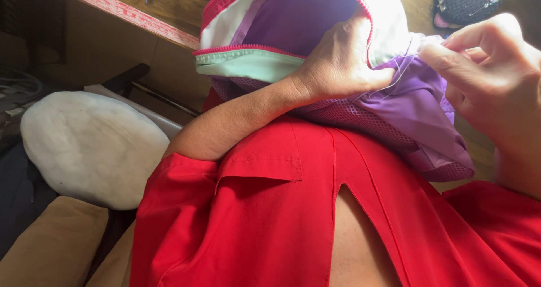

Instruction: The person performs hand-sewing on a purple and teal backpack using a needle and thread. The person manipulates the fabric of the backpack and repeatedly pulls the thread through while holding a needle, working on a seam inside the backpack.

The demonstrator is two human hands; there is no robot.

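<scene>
My left hand [338, 59] grips a purple and white garment [406, 112] with a pink zipper and a pale green edge, holding a fold of it against my chest. My right hand [490, 67] pinches something very small at the purple fabric's upper edge. A thin white thread [394, 81] runs from the fabric toward those fingertips; I cannot see whether a needle is there. The garment's mesh lining hangs over my red shirt [270, 208].
A wooden table edge [124, 11] with a red strip runs across the top left. A white round cushion [90, 146] lies at the left on a chair. A dark pincushion-like object [470, 2] with pins sits at the top right. Tan fabric [51, 247] fills the lower left.
</scene>
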